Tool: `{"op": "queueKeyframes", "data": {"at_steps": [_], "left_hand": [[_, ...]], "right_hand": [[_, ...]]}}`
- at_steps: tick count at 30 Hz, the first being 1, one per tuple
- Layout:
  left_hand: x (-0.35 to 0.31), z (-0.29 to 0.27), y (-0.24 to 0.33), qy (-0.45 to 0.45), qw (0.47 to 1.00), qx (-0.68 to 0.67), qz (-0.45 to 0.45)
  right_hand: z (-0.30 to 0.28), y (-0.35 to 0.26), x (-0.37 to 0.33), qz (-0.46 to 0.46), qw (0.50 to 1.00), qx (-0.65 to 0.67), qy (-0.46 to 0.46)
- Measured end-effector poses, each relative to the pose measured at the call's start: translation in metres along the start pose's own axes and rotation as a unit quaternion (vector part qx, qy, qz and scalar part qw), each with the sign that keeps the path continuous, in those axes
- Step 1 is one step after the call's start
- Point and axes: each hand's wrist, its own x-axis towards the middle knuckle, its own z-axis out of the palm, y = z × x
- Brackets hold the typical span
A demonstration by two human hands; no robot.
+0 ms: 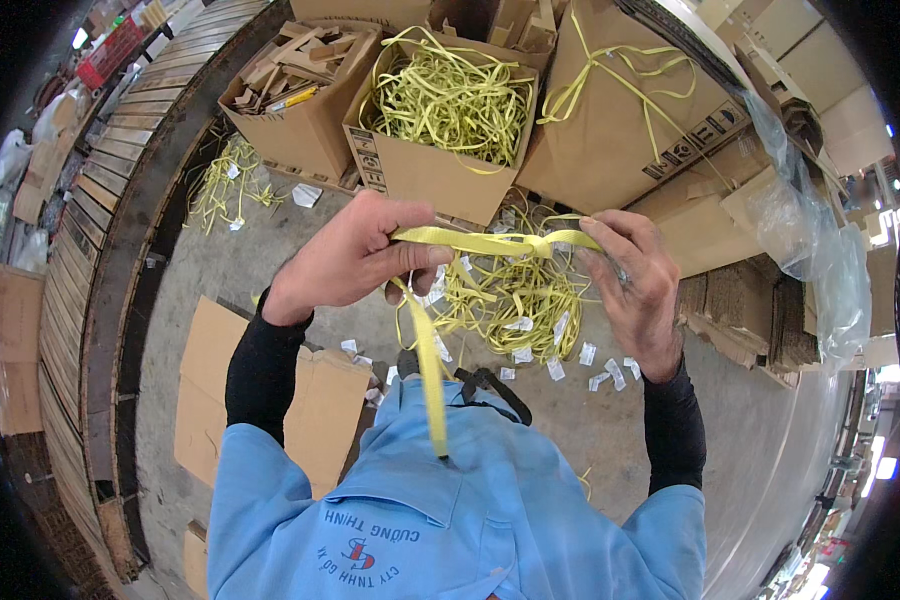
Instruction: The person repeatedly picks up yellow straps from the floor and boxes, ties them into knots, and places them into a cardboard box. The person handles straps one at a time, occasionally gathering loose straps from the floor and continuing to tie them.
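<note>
A yellow-green strap (460, 240) is stretched level between my two hands, with a knot or loop near its right end. My left hand (365, 250) pinches it between thumb and fingers, and a loose tail hangs from there in front of my chest. The fingertips of my right hand (638, 280) are closed on the other end beside the knot. Below and beyond the hands, a tangled heap of similar straps (535, 310) lies on the floor with small white labels scattered around it.
Ahead stand a carton (435, 180) full of straps and another carton (290, 145) of cardboard scraps. More straps lie over a large carton (590, 120) at right. Stacked cardboard (745, 310) sits further right. A slatted conveyor (90, 215) runs along the left, near flattened cardboard (315, 400).
</note>
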Motion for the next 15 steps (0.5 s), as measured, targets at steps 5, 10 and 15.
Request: {"op": "queueKeyframes", "data": {"at_steps": [5, 10, 15], "left_hand": [[0.004, 0.007, 0.000, -0.003, 0.969, -0.237, -0.070], [0.012, 0.021, -0.009, -0.031, 0.920, -0.385, -0.073], [0.010, 0.029, -0.022, -0.046, 0.863, -0.501, -0.042]], "right_hand": [[-0.006, -0.007, 0.017, -0.087, 0.985, -0.124, -0.078], [0.018, -0.017, 0.017, -0.068, 0.994, -0.031, -0.075], [0.030, -0.015, 0.009, 0.121, 0.912, 0.351, -0.175]]}}
